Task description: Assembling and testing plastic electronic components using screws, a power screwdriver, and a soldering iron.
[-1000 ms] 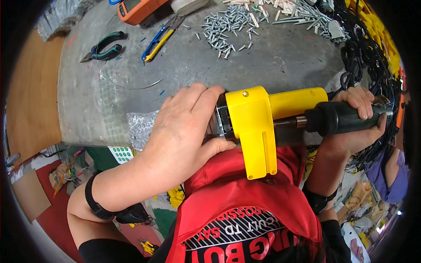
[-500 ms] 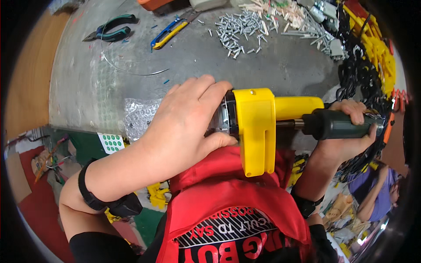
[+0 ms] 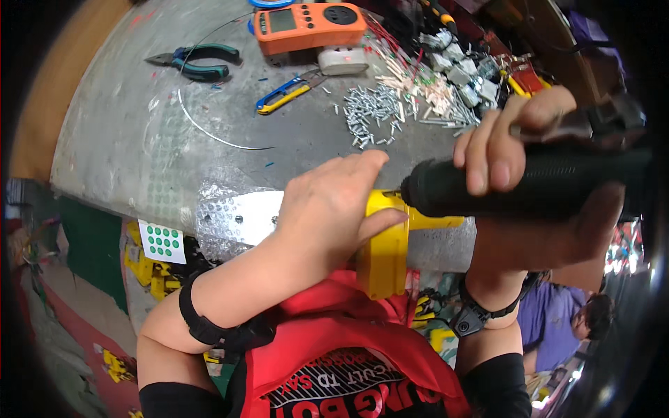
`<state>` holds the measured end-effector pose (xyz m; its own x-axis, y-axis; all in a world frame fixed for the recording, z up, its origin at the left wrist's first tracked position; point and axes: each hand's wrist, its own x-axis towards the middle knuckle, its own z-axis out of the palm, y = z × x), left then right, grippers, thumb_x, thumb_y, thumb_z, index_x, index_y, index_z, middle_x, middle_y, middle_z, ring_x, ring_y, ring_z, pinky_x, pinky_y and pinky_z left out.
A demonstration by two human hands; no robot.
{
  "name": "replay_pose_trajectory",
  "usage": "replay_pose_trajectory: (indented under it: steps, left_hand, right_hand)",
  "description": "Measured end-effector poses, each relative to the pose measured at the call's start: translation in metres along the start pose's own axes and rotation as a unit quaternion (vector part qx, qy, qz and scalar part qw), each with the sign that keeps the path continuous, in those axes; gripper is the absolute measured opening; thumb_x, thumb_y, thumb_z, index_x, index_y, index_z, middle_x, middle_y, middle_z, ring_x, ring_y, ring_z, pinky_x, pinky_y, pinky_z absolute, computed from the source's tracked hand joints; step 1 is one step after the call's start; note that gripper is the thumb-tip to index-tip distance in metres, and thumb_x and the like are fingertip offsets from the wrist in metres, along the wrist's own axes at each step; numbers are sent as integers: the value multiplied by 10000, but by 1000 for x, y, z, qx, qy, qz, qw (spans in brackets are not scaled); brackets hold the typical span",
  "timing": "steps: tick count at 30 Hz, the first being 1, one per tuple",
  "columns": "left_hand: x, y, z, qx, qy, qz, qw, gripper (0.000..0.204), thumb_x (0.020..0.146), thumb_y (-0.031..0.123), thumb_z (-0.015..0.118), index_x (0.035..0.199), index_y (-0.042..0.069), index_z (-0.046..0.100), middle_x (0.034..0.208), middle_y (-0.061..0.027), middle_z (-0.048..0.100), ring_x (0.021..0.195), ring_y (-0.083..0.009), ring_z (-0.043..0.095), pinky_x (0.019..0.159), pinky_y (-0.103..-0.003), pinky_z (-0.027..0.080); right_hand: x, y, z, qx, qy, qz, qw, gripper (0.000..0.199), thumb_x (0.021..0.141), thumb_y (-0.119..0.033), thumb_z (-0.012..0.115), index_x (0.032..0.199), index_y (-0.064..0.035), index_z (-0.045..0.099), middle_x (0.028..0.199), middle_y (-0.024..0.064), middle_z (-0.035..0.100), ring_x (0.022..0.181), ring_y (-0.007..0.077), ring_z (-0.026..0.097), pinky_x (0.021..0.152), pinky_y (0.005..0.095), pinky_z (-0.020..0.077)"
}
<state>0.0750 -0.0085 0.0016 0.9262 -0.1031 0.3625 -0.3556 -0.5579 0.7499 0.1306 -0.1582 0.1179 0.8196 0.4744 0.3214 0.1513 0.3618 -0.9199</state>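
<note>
We take the step in hand to be work with a driver at the end of a yellow part; the next move, as we judge it, calls for a square line between tool and part and a firm left grip against twisting. Our left hand [image 3: 327,202] is clamped on the yellow housing [image 3: 385,258], its thumb laid across the top, and what lies under the palm we cannot see. Our right hand [image 3: 512,146] is wrapped round the dark driver [image 3: 446,191], whose nose comes in from the right, close by the left thumb; whether its bit touches the housing we cannot tell. The housing looks like smooth moulded plastic, boxy below the left fingers, with a bar running off to their right under the driver. The driver is a thick matt cylinder with faint ribbing, blurred at its rear. Beyond the left fingertips lies a heap of shiny metal screws [image 3: 369,111], with slim blue-and-yellow snips [image 3: 287,93] to its left. Left of the left hand, crinkled clear bubble wrap [image 3: 209,198] rests on the scuffed grey table [image 3: 104,139].
</note>
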Motion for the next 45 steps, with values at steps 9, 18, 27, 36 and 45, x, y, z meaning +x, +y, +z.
replay_pose_trajectory:
  steps: [9, 18, 27, 36, 45]
  left_hand:
    - [1, 9, -3, -50, -57, -25, 997, 404, 736, 238, 754, 987, 62, 491, 936, -99, 602, 920, -296, 602, 768, -393, 498]
    - [2, 5, 1, -44, -21, -18, 999, 395, 727, 245, 764, 978, 69, 515, 900, -113, 609, 886, -324, 613, 741, -418, 497]
    - [10, 6, 6, 34, -55, 9, 998, 280, 793, 339, 722, 852, 67, 689, 808, -104, 599, 793, -315, 613, 695, -399, 483]
    - [1, 8, -4, 95, -31, 37, 994, 291, 804, 328, 699, 783, 39, 675, 808, -93, 564, 815, -287, 572, 710, -398, 474]
    - [-47, 4, -79, 183, 136, 50, 972, 122, 843, 35, 626, 953, -5, 661, 1012, -136, 645, 946, -288, 617, 857, -343, 469]
  right_hand:
    - [3, 14, 7, -43, -53, -9, 998, 687, 686, -594, 781, 996, -64, 474, 655, 56, 554, 562, 203, 553, 633, 352, 462]
    - [-5, 26, 8, -76, -17, -80, 994, 588, 817, -548, 580, 1041, -12, 493, 755, 60, 550, 592, 162, 505, 649, 323, 422]
    - [-13, -52, -21, 44, -41, -151, 987, 649, 834, -468, 604, 1202, 53, 481, 754, 49, 501, 676, 139, 488, 743, 309, 395]
    - [-114, -79, -207, -449, 382, 118, 799, 442, 819, -220, 733, 1160, -2, 554, 827, 47, 632, 732, 154, 623, 662, 266, 489]
    - [-193, -20, -269, -781, 340, 73, 518, 558, 797, -218, 735, 1319, -161, 545, 1166, 204, 611, 1076, 352, 586, 932, 411, 452]
